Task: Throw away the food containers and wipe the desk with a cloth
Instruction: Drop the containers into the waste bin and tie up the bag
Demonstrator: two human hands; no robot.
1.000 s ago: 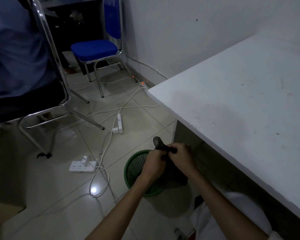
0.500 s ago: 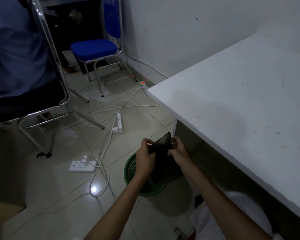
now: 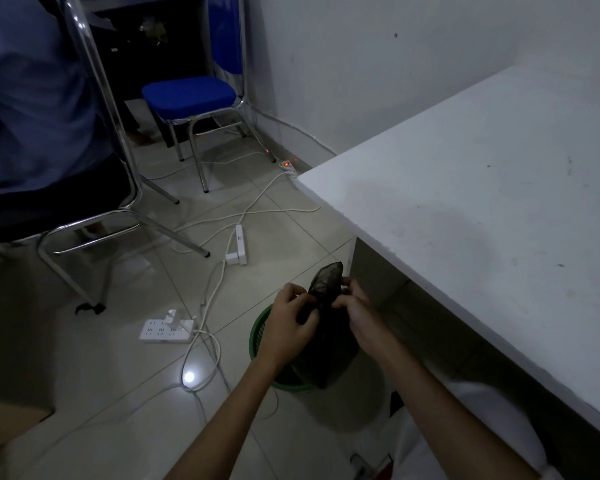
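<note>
A dark plastic bag [image 3: 326,323] hangs over a green mesh waste basket [image 3: 261,332] on the floor beside the desk's corner. My left hand [image 3: 290,318] pinches the bag's neck from the left. My right hand [image 3: 359,311] pinches it from the right. The bag's top sticks up between my fingers, and its bulging lower part sits inside the basket. What is in the bag is hidden. The white desk [image 3: 482,188] fills the right side, with faint smudges and specks on its top.
White power strips [image 3: 167,330] [image 3: 239,244] and looping cables [image 3: 201,362] lie on the tiled floor left of the basket. A blue chair [image 3: 189,93] stands by the wall. A seated person in a blue shirt [image 3: 32,91] occupies a chrome-framed chair at the left.
Both hands have lifted the bag's neck a little higher above the basket and spread its top, which now stands up between the fingers.
</note>
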